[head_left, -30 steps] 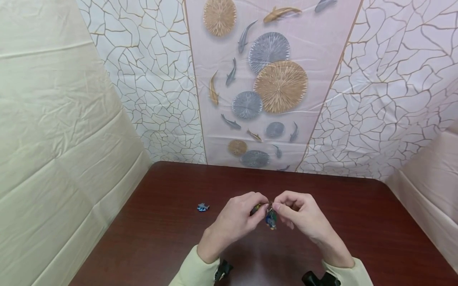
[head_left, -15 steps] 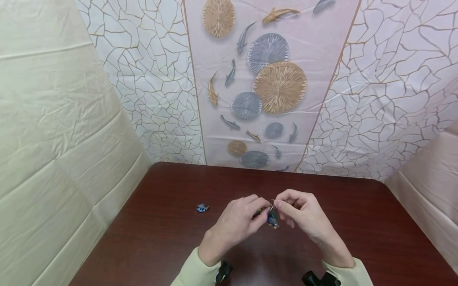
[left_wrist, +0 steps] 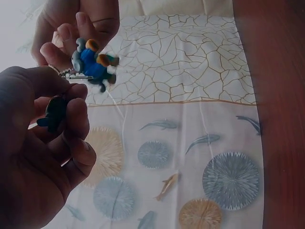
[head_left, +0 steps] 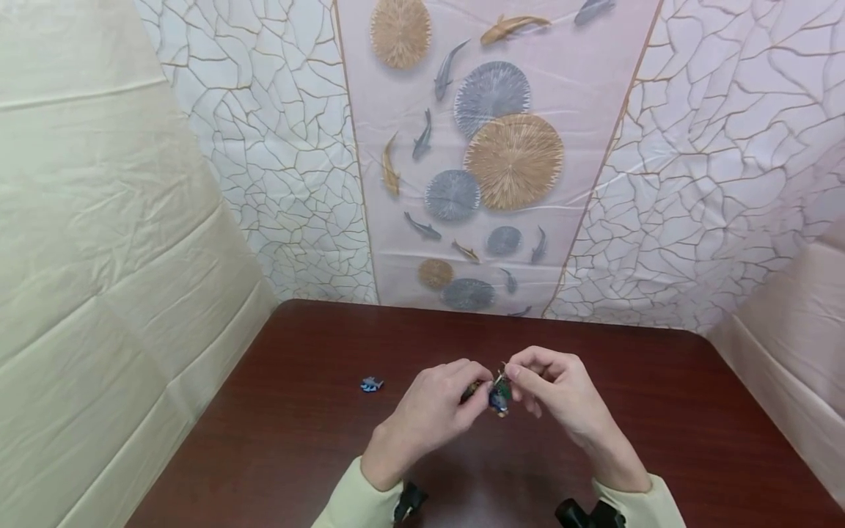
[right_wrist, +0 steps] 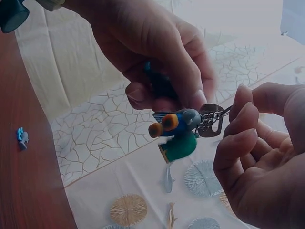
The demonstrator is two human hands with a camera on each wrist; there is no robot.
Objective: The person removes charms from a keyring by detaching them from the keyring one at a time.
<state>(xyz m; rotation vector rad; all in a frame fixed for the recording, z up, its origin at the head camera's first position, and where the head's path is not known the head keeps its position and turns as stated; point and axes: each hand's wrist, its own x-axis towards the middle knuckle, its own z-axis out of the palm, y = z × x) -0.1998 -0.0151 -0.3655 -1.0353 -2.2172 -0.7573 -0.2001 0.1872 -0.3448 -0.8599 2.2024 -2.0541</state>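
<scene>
Over the table, both hands meet around a keychain. My right hand (head_left: 551, 392) pinches its metal ring (right_wrist: 226, 112) between thumb and finger. From the ring's short chain (right_wrist: 208, 116) hangs a small figurine (right_wrist: 178, 126), blue and green with orange feet and a grey part by the chain. My left hand (head_left: 432, 403) pinches close to the chain. A second dark teal piece (left_wrist: 56, 113) sits in the left hand's curled fingers, mostly hidden; its kind cannot be made out. Beside the chain shows a flat metal piece, partly covered.
A small blue and grey figurine (head_left: 372, 384) lies on the dark red-brown table (head_left: 317, 440), left of the hands. Patterned cloth (head_left: 462, 242) hangs behind the far edge. Cream cloth (head_left: 132, 293) bounds the left side. Black camera mounts sit at both wrists.
The hanging figurine has shifted slightly between the hands, and the chain and metal fittings show more. The left fingertips have moved a little left of the ring. The figurine on the table stays put.
</scene>
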